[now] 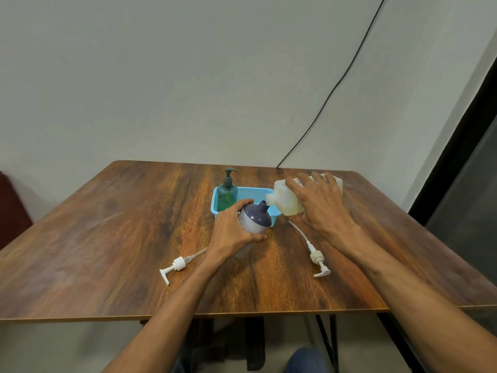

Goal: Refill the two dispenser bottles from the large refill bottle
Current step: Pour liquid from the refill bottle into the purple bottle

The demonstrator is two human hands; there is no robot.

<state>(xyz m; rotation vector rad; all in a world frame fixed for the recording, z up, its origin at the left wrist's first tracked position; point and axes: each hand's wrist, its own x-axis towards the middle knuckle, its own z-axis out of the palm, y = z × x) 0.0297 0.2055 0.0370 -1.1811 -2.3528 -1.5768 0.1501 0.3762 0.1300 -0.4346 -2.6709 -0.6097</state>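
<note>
My left hand point(234, 227) has its grip curled round the purple-shouldered dispenser bottle point(255, 218), which is tilted with its open neck pointing up and right, low over the desk point(134, 224) just in front of the blue basket point(255, 192). My right hand point(322, 203) has its grip wrapped over the large refill bottle point(289, 197), tipped well over so that its spout meets the purple neck. The junction is small from here, so I cannot tell whether liquid is running. The risk I see is at that junction. Both necks are narrow and both bottles are held at an angle, so a slight drift of either hand would likely send soap down the purple shoulder onto the desk or into the basket. Tipping the heavy bottle further could bring a surge that overfills. Soap on my fingers would make the left grip slippery. The green dispenser bottle point(227, 193) stands in the basket with its pump on, apparently not yet opened. Two loose pump heads lie on the desk, one to the left point(176, 266) and one to the right point(317, 261) near my forearm, where an elbow could sweep it off.
</note>
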